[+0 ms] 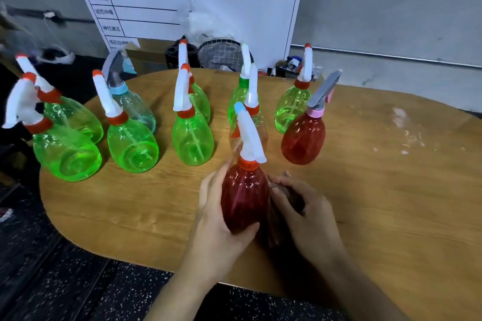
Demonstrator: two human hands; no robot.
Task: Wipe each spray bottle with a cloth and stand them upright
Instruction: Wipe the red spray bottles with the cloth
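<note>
1. Gripping the red spray bottle (243,197) around its belly, the left hand (217,219) curls fingers and thumb about the near-left side; the bottle stands upright on the wooden surface (378,190), white trigger head on top.
2. Right hand (307,214): fingers curled over a dark cloth (284,191), pressing it against the right flank of the red spray bottle.
3. Second red bottle (303,135), pink collar and grey trigger, upright, beyond and to the right of the held bottle.
4. Clear bottle (249,128) with an orange collar, directly behind the held bottle.
5. Green bottles (191,135), upright in loose rows beyond and to the left of the held bottle; one more green bottle (290,107) stands behind the second red bottle.
6. Pale blue bottle (135,107), grey trigger, among the far-left group.
7. White smears (407,128) on the surface, well to the right of the held bottle.
</note>
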